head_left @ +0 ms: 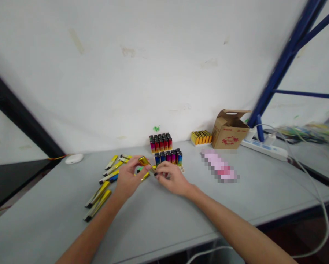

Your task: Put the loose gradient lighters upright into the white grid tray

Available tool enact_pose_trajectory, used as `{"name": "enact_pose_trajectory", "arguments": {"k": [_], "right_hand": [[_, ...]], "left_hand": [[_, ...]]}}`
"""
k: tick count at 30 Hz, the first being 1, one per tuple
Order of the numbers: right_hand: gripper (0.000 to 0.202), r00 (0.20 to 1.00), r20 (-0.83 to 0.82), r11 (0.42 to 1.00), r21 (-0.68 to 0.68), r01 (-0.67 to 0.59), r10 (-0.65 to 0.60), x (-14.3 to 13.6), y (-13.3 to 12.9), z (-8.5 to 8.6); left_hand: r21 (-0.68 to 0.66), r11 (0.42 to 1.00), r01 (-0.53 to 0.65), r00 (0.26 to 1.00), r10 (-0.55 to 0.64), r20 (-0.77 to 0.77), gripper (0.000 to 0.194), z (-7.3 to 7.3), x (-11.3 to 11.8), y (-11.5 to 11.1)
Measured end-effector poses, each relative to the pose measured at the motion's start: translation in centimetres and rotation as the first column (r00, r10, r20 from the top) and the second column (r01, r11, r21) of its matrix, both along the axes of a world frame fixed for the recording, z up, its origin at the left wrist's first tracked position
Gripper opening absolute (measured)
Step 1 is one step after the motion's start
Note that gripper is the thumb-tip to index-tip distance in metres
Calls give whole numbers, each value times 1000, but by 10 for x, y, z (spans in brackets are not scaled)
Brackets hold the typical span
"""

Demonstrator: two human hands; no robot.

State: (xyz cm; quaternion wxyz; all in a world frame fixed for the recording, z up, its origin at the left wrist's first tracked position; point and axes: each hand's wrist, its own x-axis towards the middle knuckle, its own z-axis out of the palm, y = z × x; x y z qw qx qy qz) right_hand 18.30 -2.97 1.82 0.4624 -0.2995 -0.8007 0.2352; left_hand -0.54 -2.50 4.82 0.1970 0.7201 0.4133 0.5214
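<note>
Between my two hands is a slim shiny gold tube with a dark end [144,160], slanting down to the right; its exact kind is unclear. My left hand [128,178] is closed around its upper part, thumb along the side. The fingers of my right hand [172,176] are pinched at the tube's dark lower end. Left of my left hand lie several long yellow-and-silver pieces with black ends [100,194]. Just behind my right hand stand upright blue and purple cylinders with dark tops [167,158], partly hidden by that hand.
Red-and-black cylinders [161,143] stand in rows by the wall. Right of them are yellow cylinders in a white tray [201,138], an open cardboard box [229,134] and a white power strip [265,148]. A blurred pink item [218,165] and a white oval object [74,158] lie on the grey table [153,227].
</note>
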Motion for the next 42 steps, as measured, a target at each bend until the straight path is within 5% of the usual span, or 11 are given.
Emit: {"name": "enact_pose_trajectory", "arguments": {"k": [8,15,22,27,34,42], "right_hand": [[28,985,-167,953,-290,-88,40,6,4,8],[15,997,-77,989,-146,-17,6,9,9,12],[22,949,-313,941,-312,-133,31,24,16,25],[31,900,-436,937,-315,-151,-1,16,16,22],[34,928,-295,925,-231,-302,229,18,9,27],[47,818,-559,844,-367,-391,136,27,13,30]], "left_hand": [[48,998,-39,998,36,58,19,-7,4,1],[67,998,-1,1000,-1,28,15,-10,10,0],[-24,997,69,994,-71,-87,20,-13,18,2],[-99,987,129,975,-144,-169,25,-12,24,-6],[-247,945,214,967,-241,-86,33,-7,28,-12],[-187,961,202,958,-234,-167,42,-5,28,-16]]}}
